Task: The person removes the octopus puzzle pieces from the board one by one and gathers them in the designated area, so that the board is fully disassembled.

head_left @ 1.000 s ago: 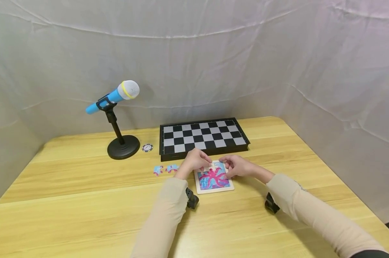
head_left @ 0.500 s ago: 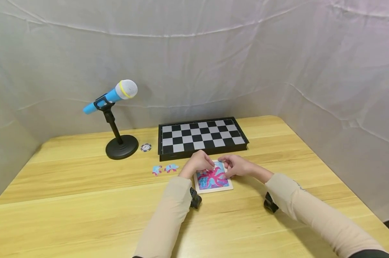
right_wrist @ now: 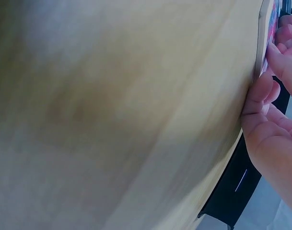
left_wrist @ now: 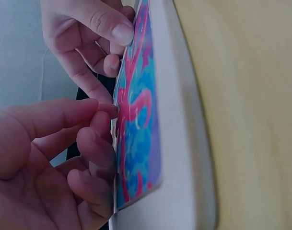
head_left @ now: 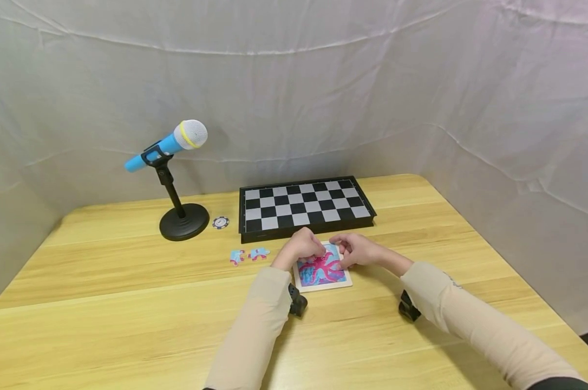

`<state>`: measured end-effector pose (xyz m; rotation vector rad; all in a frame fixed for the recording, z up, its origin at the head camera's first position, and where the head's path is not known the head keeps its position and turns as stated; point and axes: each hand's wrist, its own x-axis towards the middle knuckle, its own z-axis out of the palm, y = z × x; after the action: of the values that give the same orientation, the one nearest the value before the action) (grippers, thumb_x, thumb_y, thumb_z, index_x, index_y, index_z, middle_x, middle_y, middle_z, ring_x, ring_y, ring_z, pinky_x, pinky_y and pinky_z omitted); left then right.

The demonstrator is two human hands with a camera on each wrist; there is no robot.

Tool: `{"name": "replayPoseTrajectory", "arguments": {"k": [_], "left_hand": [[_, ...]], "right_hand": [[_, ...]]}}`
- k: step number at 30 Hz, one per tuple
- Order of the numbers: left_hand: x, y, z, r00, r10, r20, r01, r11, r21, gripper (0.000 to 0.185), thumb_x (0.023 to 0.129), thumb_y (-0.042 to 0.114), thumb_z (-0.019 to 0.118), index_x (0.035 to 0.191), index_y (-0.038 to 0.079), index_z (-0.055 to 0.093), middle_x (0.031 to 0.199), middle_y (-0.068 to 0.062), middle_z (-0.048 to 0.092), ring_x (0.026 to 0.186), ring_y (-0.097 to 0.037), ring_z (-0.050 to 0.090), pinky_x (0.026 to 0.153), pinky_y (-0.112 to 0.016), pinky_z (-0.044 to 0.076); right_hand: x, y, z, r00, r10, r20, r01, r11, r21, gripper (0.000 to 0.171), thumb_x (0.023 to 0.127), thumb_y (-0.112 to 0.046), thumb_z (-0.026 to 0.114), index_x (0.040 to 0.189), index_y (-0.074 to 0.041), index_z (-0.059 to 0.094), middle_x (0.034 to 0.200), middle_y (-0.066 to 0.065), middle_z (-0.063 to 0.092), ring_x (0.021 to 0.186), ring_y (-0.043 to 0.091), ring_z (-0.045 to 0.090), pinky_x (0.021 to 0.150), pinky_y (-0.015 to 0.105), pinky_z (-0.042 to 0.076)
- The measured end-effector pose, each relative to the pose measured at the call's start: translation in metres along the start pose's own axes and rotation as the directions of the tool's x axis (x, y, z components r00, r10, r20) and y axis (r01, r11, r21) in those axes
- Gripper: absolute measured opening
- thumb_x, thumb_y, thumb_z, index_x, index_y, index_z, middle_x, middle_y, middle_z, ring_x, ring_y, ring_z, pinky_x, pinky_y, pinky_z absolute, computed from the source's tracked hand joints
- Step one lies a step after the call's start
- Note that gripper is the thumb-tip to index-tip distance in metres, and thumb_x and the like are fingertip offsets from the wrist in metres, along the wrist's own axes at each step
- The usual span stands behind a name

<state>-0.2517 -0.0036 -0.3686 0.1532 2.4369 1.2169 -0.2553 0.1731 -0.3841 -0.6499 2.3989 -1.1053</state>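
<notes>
- Both hands work on the octopus jigsaw puzzle (head_left: 321,272), which lies flat on the wooden table (head_left: 128,303) just in front of the chessboard (head_left: 305,206).
- Left hand (head_left: 300,247): fingers curled, tips pressing the picture surface at the board's upper left; whether it pinches a piece, cannot tell.
- Right hand (head_left: 357,251): fingers bent, fingertips (left_wrist: 121,34) on the puzzle's far right edge.
- 2 loose puzzle pieces (head_left: 248,254) lie left of the board.
- Blue toy microphone (head_left: 169,143) on stand and poker chip (head_left: 220,222) stand farther back left.
</notes>
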Motion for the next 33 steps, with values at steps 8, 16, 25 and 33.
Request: {"name": "replayPoseTrajectory", "arguments": {"k": [8, 16, 25, 33], "left_hand": [[0.0032, -0.0017, 0.0021, 1.000, -0.014, -0.011, 0.014, 1.000, -0.006, 0.022, 0.076, 0.005, 0.065, 0.056, 0.002, 0.057, 0.046, -0.003, 0.044, 0.037, -0.012, 0.036, 0.035, -0.021, 0.027], [0.0023, -0.0005, 0.0021, 1.000, -0.022, -0.012, 0.022, 1.000, -0.007, 0.022, 0.076, 0.005, 0.065, 0.056, 0.001, 0.057, 0.046, -0.003, 0.044, 0.037, -0.013, 0.035, 0.034, -0.021, 0.026], [0.0000, 0.0027, 0.0019, 0.998, -0.039, -0.047, 0.039, 0.999, -0.017, 0.016, 0.075, 0.007, 0.066, 0.062, -0.002, 0.064, 0.049, -0.006, 0.049, 0.039, -0.014, 0.038, 0.035, -0.022, 0.028], [-0.0001, 0.0019, 0.0016, 0.997, -0.014, -0.071, 0.011, 0.999, -0.035, 0.011, 0.074, 0.009, 0.068, 0.068, 0.000, 0.068, 0.052, -0.005, 0.054, 0.042, -0.013, 0.042, 0.037, -0.022, 0.031]], "right_hand": [[-0.0007, -0.0001, 0.0004, 1.000, 0.008, 0.001, -0.008, 1.000, 0.002, 0.060, 0.071, 0.004, 0.069, 0.122, 0.014, 0.040, 0.073, 0.006, 0.044, 0.056, 0.012, 0.039, 0.049, 0.019, 0.033], [-0.0006, -0.0015, 0.0017, 1.000, 0.030, -0.005, -0.030, 0.999, -0.022, 0.057, 0.073, 0.005, 0.067, 0.123, 0.013, 0.040, 0.074, 0.005, 0.044, 0.056, 0.012, 0.039, 0.049, 0.020, 0.034], [0.0000, -0.0055, 0.0029, 0.997, 0.081, -0.019, -0.081, 0.997, -0.002, 0.058, 0.072, 0.004, 0.068, 0.122, 0.012, 0.040, 0.071, 0.005, 0.045, 0.052, 0.012, 0.043, 0.048, 0.020, 0.036], [-0.0008, -0.0072, 0.0018, 0.996, 0.090, -0.028, -0.089, 0.996, 0.021, 0.059, 0.072, 0.004, 0.068, 0.123, 0.011, 0.040, 0.071, 0.006, 0.045, 0.052, 0.012, 0.044, 0.047, 0.020, 0.037]]}}
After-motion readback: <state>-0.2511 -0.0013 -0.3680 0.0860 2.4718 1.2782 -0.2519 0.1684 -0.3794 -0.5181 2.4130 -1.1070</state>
